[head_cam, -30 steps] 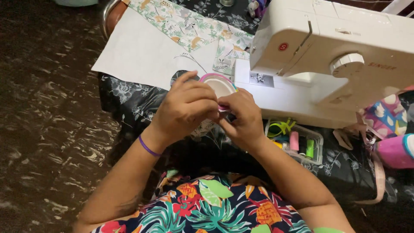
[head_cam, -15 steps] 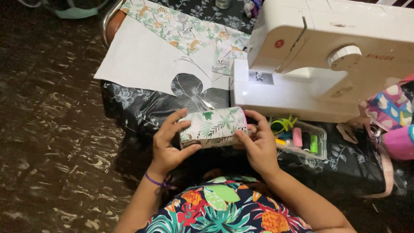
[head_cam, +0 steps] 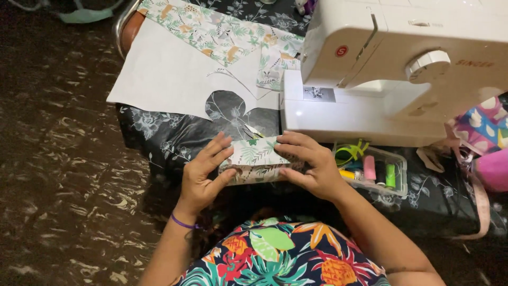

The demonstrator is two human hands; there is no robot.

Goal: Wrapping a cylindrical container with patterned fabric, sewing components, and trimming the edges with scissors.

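A small cylinder-shaped piece of leaf-print fabric lies on its side between both hands, over the table's front edge. My left hand grips its left end, thumb below and fingers on top. My right hand grips its right end the same way. A purple band circles my left wrist. Just behind the hands stands a white sewing machine.
White fabric with a round cut-out and a leaf-print strip lie on the dark floral table cover. A clear box of thread spools sits to the right, beside a colourful bag. The dark patterned floor is on the left.
The fabric piece was held end-on with both hands bunched over it; it has been turned sideways and lowered, and my hands have spread to its two ends.
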